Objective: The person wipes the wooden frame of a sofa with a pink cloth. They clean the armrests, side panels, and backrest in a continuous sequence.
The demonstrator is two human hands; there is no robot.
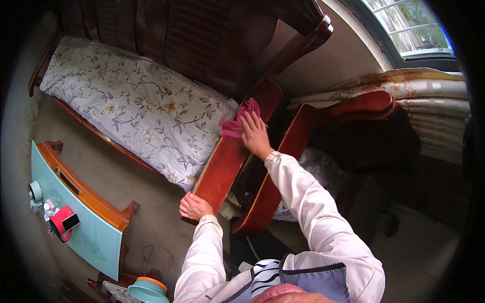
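A crumpled magenta cloth (232, 128) lies on the reddish-brown wooden armrest (223, 163) of a long wooden sofa, partly over the floral seat cover (151, 102). My right hand (254, 132) presses down on this cloth with its fingers spread a little. At the armrest's near end, my left hand (196, 206) is curled around the edge of the wood. A second wooden armrest (265, 197), belonging to another seat, stands just right of the first, with a narrow dark gap between them.
To the left stands a coffee table with a pale blue top (91, 235), holding a red container (60, 223), a phone (71, 222) and small items. Blue-green basins (147, 291) are at the bottom. Curtains (428, 94) hang at the right below a window (411, 26).
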